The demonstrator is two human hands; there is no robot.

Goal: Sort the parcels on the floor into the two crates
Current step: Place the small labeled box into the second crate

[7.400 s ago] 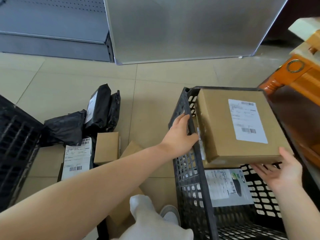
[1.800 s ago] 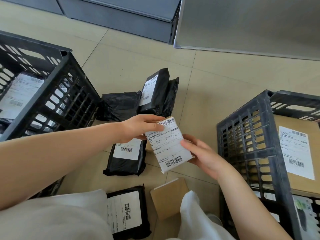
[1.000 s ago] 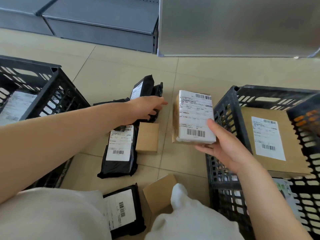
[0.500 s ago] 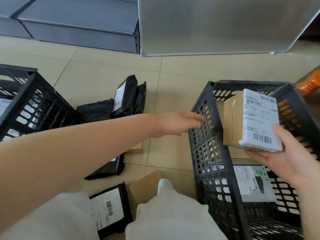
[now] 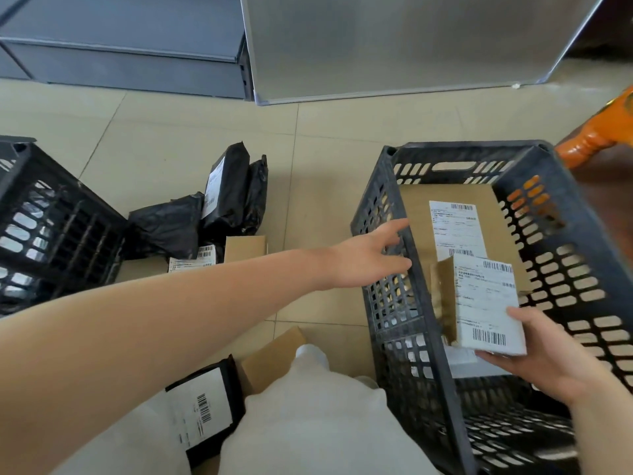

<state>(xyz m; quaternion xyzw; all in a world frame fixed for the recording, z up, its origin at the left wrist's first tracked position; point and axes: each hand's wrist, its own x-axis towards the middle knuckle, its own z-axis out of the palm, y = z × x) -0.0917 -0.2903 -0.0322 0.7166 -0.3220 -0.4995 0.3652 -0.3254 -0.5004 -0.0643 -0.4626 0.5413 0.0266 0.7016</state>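
Small labelled box [image 5: 479,303] over the right crate [image 5: 404,303].
My R hand [image 5: 548,358] grips it, long axis pointing away, label up; L hand [image 5: 366,262] loose by crate rim.

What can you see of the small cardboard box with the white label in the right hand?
The small brown cardboard box has a white shipping label with barcodes covering its upper face. Its left end looks open or torn. The right hand holds it from below at the near end, tilted, above the inside of the black plastic crate.
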